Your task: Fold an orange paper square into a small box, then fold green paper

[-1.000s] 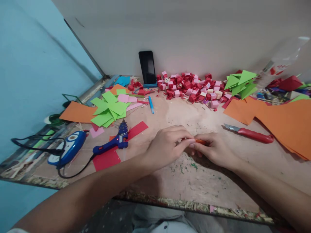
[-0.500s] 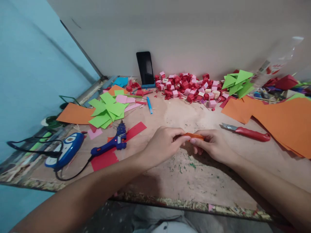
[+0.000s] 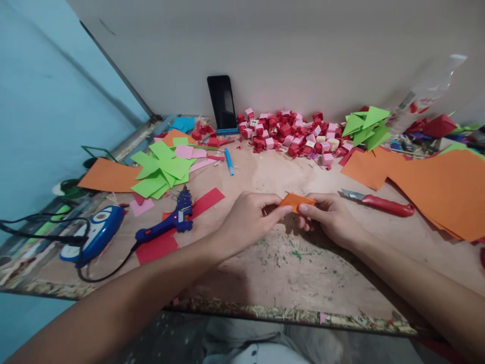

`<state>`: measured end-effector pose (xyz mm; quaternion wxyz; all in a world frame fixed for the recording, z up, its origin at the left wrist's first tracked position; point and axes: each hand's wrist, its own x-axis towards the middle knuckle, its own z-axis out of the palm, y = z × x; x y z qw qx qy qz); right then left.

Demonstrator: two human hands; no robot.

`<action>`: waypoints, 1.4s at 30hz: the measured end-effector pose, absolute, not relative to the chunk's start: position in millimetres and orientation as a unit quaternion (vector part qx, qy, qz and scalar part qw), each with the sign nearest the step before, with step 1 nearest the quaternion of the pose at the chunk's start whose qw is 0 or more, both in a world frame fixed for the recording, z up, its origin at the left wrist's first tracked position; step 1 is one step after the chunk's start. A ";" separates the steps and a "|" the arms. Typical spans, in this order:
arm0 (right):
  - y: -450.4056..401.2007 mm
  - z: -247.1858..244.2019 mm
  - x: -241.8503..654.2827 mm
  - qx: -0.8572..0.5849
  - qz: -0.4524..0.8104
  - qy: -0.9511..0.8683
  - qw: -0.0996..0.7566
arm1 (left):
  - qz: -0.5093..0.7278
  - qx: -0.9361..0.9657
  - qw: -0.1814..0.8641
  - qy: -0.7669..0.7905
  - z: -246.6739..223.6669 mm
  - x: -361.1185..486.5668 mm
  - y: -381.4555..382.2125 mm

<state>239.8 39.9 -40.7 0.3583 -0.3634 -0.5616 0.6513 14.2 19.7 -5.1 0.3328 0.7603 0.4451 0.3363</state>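
Observation:
A small folded piece of orange paper [image 3: 297, 200] is held just above the table between my two hands. My left hand [image 3: 256, 215] pinches its left corner between thumb and fingers. On the other side, my right hand [image 3: 329, 216] grips it with the thumb on top and the fingers beneath. To the right of my right hand lies a red-handled utility knife [image 3: 388, 205], its blade out. A blue hot glue gun [image 3: 170, 222] rests left of my left hand, partly over red paper [image 3: 157, 248].
Red and pink paper cubes [image 3: 288, 134] are heaped along the back beside a propped phone [image 3: 222, 103]. Green paper pieces [image 3: 162, 169] lie at the left, large orange sheets [image 3: 443, 187] at the right. A clear bottle [image 3: 426, 96], a blue pen [image 3: 229, 162] and a blue-white corded device [image 3: 98, 230] also stand or lie there.
The orange paper has been tilted so more of its flat face shows. Both hands keep their hold on it. The whole view has shifted slightly.

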 end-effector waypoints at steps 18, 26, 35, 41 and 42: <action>41.9 -46.1 240.9 -0.322 0.687 -0.516 0.397 | 0.367 0.845 0.128 0.367 -19.4 9.4 18.5; 41.8 -47.6 241.8 -0.328 0.675 -0.532 0.392 | 0.329 0.866 0.049 0.373 -23.6 8.7 18.8; 42.4 -46.6 240.5 -0.326 0.675 -0.532 0.393 | 0.310 0.872 0.047 0.375 -21.4 8.7 17.3; 41.4 -46.2 241.4 -0.323 0.675 -0.535 0.392 | 0.312 0.874 0.038 0.371 -20.8 9.1 16.9; 41.3 -46.2 241.5 -0.323 0.675 -0.535 0.392 | 0.311 0.874 0.038 0.372 -20.5 9.2 16.7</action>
